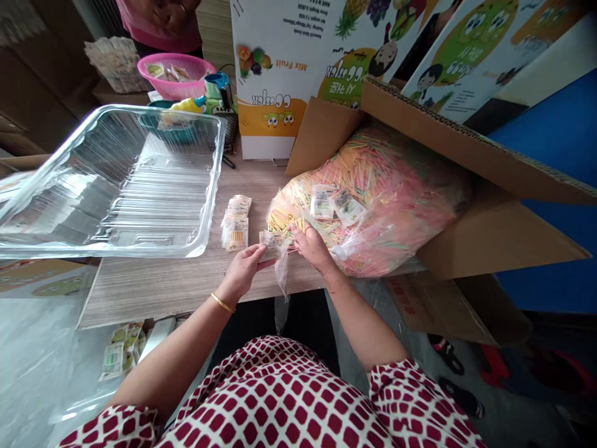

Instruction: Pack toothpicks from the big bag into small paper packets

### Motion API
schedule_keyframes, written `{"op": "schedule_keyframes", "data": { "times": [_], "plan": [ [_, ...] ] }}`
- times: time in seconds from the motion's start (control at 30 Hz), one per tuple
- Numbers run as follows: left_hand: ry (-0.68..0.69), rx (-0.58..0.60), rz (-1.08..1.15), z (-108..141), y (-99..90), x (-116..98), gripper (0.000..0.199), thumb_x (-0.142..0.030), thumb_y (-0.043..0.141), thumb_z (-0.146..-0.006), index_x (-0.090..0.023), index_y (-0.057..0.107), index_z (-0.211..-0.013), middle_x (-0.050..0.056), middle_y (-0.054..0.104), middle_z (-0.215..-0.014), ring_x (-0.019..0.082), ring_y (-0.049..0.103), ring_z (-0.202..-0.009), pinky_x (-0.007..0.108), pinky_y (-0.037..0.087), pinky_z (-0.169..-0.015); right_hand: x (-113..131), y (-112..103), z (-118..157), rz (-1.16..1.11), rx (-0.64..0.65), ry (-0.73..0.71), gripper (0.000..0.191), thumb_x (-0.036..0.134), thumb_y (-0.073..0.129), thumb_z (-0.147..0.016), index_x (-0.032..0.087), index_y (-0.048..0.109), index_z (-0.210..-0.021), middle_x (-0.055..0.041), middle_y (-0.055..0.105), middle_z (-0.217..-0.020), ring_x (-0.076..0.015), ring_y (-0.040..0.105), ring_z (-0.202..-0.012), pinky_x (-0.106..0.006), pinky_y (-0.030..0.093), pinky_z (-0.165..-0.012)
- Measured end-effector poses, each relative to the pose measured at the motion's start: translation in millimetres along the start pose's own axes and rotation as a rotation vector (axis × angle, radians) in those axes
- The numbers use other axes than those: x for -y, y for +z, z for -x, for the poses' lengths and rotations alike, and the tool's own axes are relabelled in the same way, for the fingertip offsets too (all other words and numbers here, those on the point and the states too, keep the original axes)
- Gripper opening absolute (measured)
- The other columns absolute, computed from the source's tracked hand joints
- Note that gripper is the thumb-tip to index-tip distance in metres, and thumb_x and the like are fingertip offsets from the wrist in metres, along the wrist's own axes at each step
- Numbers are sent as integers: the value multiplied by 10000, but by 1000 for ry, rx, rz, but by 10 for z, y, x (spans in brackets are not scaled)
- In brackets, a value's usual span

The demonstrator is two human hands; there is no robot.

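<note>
My left hand (247,264) pinches a small printed packet (271,239) by its left end, low over the table. Close by on the right, my right hand (310,246) has its fingers closed around some thin yellow candy sticks (298,223) at the mouth of a large clear bag (396,205). Pink, orange and green sticks fill that bag. Two more printed packets (347,206) lie on top of the sticks. Left of my hands, an overlapping stack of filled packets (236,225) rests on the table.
A clear plastic tray (203,239) covers the table's left part and overhangs its edge. An open cardboard box (466,143) surrounds the bag on the right. Printed cartons (275,81) stand behind. A pink basket (175,87) is at the back, near another person (163,25).
</note>
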State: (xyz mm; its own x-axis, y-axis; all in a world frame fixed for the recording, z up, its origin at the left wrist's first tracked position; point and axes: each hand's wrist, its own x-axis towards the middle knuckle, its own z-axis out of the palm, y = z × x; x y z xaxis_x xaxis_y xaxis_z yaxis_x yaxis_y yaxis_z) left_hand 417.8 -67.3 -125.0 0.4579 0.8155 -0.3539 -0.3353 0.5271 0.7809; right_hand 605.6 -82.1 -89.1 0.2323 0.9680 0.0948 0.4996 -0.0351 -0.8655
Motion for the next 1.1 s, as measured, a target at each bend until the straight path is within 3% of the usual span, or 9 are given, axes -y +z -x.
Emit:
{"op": "schedule_keyframes", "data": {
  "times": [0.13,0.33,0.43,0.53,0.67,0.77,0.93,1.1],
  "plan": [
    [85,-54,-87,-23,-15,39,429,-492,859,-718,-136,780,-944,92,730,-1050,213,643,-1023,404,538,-992,170,-82,144,-3,11,-23,223,427,528,-999,224,609,-1042,-12,659,-820,-170,635,-724,-284,529,-702],
    [115,-36,-125,8,30,8,420,-479,876,-700,-144,758,-926,65,726,-1000,174,639,-962,366,520,-988,373,16,258,564,195,-1,281,361,579,-1001,211,606,-1237,-66,753,-927,-246,714,-845,-298,471,-732],
    [98,12,-163,56,63,-28,442,-499,842,-744,-148,765,-1001,85,730,-1066,194,642,-1016,371,511,-1004,331,53,211,662,254,56,260,364,559,-1012,215,619,-1216,-79,752,-913,-258,711,-867,-295,451,-725],
    [97,7,-154,76,64,-37,465,-525,817,-766,-154,774,-1042,97,730,-1123,216,641,-1069,381,512,-1015,275,0,158,436,249,59,177,388,569,-993,221,622,-1017,-35,675,-773,-209,651,-743,-281,430,-674],
    [106,-31,-169,75,58,-14,458,-528,820,-760,-151,791,-1020,99,740,-1125,230,644,-1078,392,524,-1014,331,-111,28,-399,175,114,482,665,401,-987,250,407,-743,65,344,-569,-116,335,-456,-258,369,-495],
    [90,-5,-174,84,88,0,468,-526,814,-766,-153,794,-1049,103,741,-1152,245,646,-1111,402,519,-1034,444,-99,-96,-732,12,83,582,775,383,-938,251,300,-698,80,235,-572,-100,252,-447,-254,397,-495],
    [90,8,-168,97,137,1,483,-535,815,-760,-160,794,-1064,97,747,-1142,253,652,-1116,413,510,-1054,515,86,-97,-669,-131,-81,573,685,377,-1003,237,332,-649,52,302,-567,-105,368,-493,-274,455,-604],
    [110,11,-213,82,110,10,478,-534,782,-801,-157,787,-1095,102,742,-1150,259,644,-1133,430,491,-1080,441,205,28,-523,-181,-85,593,678,301,-1024,241,379,-629,30,389,-560,-127,462,-526,-296,487,-646]
  ]
}}
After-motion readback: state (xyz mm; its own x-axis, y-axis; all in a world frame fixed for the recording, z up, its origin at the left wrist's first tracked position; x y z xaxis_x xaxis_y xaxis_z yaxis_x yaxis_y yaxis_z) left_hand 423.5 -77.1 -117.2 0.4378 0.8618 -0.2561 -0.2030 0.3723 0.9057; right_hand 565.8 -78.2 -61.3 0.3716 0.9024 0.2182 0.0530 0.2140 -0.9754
